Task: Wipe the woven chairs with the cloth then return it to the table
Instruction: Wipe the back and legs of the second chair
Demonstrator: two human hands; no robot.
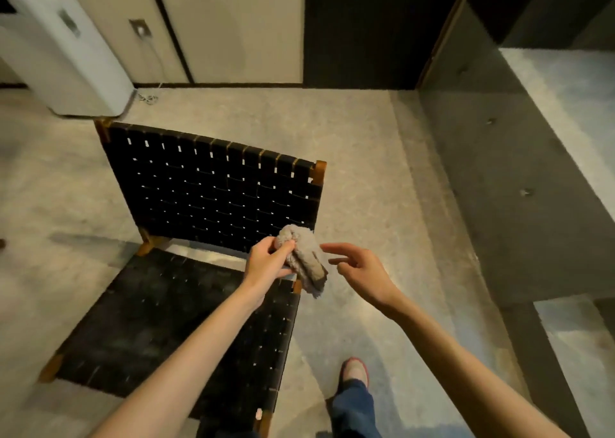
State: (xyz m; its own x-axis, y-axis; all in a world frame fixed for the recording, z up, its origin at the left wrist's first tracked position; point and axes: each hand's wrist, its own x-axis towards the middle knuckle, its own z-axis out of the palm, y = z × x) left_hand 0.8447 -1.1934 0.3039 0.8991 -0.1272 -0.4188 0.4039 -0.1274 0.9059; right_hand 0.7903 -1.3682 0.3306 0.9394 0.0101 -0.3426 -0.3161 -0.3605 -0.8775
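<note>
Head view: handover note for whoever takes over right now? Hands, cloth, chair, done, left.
Left hand: grips the bunched cloth.
Right hand: open, fingers reaching toward the cloth, not touching it.
Cloth: held over the back right corner of the seat of the woven chair; contact with the chair cannot be told.
Done: cloth is in hand; how much has been wiped is not visible.
Left: wipe this chair and any others, which are out of view, then put the cloth back on the table, also out of view.
</note>
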